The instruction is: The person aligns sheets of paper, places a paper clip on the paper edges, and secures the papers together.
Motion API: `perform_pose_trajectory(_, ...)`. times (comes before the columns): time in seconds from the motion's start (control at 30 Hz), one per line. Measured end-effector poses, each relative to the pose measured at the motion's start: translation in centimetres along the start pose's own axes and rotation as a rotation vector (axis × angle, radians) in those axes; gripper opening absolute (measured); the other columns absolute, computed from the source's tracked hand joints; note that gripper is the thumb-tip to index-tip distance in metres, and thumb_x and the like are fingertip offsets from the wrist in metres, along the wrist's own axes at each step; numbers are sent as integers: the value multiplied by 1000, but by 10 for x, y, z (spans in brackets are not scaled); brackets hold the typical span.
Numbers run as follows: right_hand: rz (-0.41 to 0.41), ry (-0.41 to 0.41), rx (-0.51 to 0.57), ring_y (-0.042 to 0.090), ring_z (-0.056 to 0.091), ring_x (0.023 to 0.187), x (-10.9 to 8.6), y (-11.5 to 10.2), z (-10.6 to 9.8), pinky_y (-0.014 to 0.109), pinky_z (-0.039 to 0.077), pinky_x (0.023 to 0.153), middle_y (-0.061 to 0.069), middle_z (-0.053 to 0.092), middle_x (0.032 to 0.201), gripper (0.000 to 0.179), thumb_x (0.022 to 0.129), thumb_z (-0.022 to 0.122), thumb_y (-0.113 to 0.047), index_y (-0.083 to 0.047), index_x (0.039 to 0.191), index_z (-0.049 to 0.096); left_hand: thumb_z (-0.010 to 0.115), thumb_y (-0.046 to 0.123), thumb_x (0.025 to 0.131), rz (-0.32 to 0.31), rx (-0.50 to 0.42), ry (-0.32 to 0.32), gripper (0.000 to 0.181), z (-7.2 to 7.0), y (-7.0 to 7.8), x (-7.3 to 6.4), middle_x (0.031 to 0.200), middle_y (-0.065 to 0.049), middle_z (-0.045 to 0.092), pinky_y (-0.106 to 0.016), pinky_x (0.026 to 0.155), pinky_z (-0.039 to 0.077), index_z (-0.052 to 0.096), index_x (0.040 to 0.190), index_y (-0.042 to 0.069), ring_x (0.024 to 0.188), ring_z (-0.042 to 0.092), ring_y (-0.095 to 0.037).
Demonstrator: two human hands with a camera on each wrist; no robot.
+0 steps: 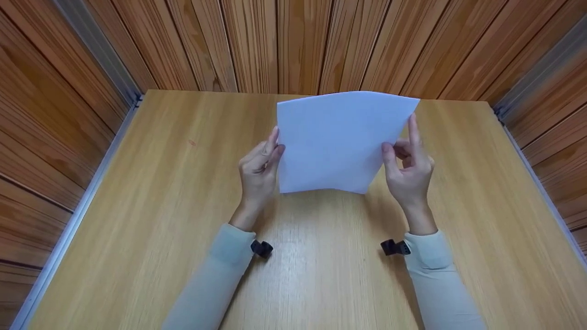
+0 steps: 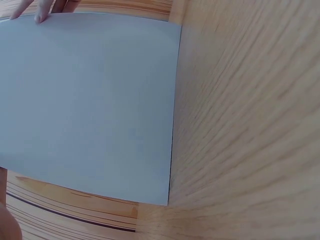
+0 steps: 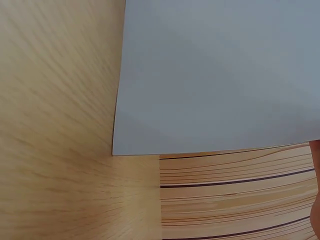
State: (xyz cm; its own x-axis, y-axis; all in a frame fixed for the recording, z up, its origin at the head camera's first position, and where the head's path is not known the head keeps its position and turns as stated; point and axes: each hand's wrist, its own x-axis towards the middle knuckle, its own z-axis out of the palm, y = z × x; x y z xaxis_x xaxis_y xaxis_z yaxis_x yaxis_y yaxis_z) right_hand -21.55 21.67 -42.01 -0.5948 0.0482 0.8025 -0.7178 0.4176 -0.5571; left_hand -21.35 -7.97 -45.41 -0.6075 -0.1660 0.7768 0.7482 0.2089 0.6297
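A blank white sheet of paper (image 1: 332, 142) is held up over the table between both hands, slightly bowed, its face toward the head camera. My left hand (image 1: 259, 172) pinches its left edge, thumb in front and fingers behind. On the opposite edge my right hand (image 1: 409, 172) pinches the paper with its thumb in front, the index finger stretched up along the edge toward the top corner. The left wrist view shows the paper (image 2: 90, 100) with fingertips (image 2: 42, 12) at its far edge. In the right wrist view the paper (image 3: 215, 75) fills the upper right.
A light wooden table (image 1: 183, 220) lies below the hands. Wood-plank walls (image 1: 298, 46) stand behind it and at both sides, with metal rails (image 1: 91, 178) along the table's side edges. Small black cameras (image 1: 262, 249) sit at both sleeve cuffs.
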Motion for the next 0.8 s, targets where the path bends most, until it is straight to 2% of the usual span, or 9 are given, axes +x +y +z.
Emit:
perform_pose_trajectory(0.13,-6,-10,5,0,72,91,-2,3,1,18,58,83,23,76,96,68,92,68,18,14,153,38,71,-10,96,11,-5,6,46,0,-1,0,93,-14,77,-19,60,35,64,140,2,68,48,-15)
perform_pose_trajectory(0.3,-8,-18,-15,-3,71,91,-5,6,1,17,58,84,23,76,95,68,92,68,18,14,153,39,71,-9,96,12,-4,0,43,-1,-2,1,93,-14,76,-20,60,35,63,139,-3,67,47,-15)
perform_pose_trajectory(0.47,-13,-30,-34,-4,72,96,-8,10,-1,18,58,86,22,77,97,69,91,69,18,13,153,40,71,-6,98,-13,6,-14,41,-1,-2,-1,89,-12,75,-20,60,36,63,138,-6,66,47,-15)
perform_pose_trajectory(0.8,-30,-44,-22,-3,71,93,-11,12,-2,17,58,85,22,76,95,68,90,68,20,14,152,40,70,-2,100,-53,60,-41,43,-1,1,-2,88,-9,71,-20,59,35,61,141,-5,69,46,-14)
